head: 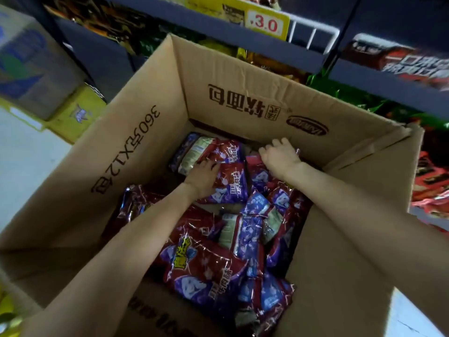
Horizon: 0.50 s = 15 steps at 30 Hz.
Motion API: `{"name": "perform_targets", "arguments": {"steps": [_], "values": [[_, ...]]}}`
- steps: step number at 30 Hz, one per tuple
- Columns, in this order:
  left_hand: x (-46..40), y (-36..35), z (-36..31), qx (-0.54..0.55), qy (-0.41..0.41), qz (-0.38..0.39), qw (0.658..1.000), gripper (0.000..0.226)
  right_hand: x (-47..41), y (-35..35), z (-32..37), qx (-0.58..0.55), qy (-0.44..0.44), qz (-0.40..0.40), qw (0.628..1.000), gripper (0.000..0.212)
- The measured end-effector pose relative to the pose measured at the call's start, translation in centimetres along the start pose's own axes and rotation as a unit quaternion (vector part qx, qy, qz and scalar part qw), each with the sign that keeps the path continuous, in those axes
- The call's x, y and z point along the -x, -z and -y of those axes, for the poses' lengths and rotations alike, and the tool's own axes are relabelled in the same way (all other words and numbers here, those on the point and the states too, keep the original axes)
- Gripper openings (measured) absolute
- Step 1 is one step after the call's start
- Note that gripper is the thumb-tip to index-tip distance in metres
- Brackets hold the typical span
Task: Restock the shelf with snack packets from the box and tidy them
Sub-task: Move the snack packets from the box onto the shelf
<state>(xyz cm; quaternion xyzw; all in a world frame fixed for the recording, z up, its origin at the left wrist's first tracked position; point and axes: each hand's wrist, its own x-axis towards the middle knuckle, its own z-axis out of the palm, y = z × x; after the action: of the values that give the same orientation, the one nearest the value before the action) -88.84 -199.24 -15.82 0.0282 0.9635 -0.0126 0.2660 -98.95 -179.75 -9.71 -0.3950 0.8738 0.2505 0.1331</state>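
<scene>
both hands are deep in the box, left hand resting flat on a far packet under its fingers, right hand curled onto another, grip unclear.

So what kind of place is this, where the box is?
Most likely a small shop or supermarket aisle. A yellow price tag reading 3.0 hangs on a shelf edge, packaged snacks line the shelves, and an open carton holds matching snack packets.
</scene>
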Motion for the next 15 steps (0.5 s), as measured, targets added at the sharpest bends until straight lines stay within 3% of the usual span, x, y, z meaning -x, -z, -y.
{"name": "perform_targets", "arguments": {"steps": [6, 11, 15], "values": [[-0.3, 0.2, -0.8, -0.085, 0.016, -0.011, 0.996, 0.088, 1.4, 2.2, -0.2, 0.005, 0.026, 0.044, 0.999, 0.037], [1.1, 1.5, 0.0, 0.017, 0.001, -0.013, 1.000, 0.061, 4.7, 5.6, -1.3, 0.004, 0.036, -0.061, 0.998, 0.038], [3.5, 3.5, -0.5, -0.013, 0.005, -0.041, 0.999, 0.052, 8.8, 8.0, -3.1, -0.122, -0.032, -0.157, 0.980, 0.041]]}}
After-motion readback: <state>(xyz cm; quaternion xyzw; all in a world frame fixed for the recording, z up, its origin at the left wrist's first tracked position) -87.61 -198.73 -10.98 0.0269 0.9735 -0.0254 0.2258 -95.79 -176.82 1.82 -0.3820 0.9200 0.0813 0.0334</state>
